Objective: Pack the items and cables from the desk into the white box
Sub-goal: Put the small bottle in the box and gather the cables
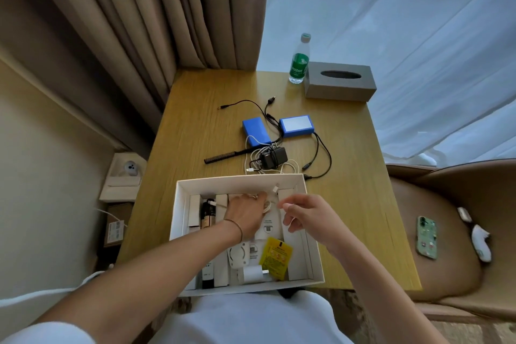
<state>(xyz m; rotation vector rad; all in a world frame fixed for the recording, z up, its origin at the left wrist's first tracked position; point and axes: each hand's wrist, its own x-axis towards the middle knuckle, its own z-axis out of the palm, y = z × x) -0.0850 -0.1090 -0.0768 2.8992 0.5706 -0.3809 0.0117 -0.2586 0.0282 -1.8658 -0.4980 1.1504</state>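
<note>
The open white box (pixel 240 180) sits at the desk's near edge. Inside it are a black bottle (pixel 208 213), a yellow packet (pixel 276 257), a white plug (pixel 252 274) and white cartons. My left hand (pixel 245 213) reaches into the box and presses a coiled white cable (pixel 269 205) down. My right hand (pixel 304 213) hovers over the box's right half, pinching that cable's other end. On the desk behind the box lie two blue battery packs (pixel 257 131) (pixel 296 126), a black adapter (pixel 273 158), black leads, another white cable (pixel 290 166) and a black comb (pixel 226 156).
A green-labelled water bottle (pixel 299 60) and a grey tissue box (pixel 339 81) stand at the desk's far right. A chair on the right holds a green phone (pixel 426 237) and a white item (pixel 481 243). Curtains hang behind. Cartons (pixel 122 176) sit on the floor at left.
</note>
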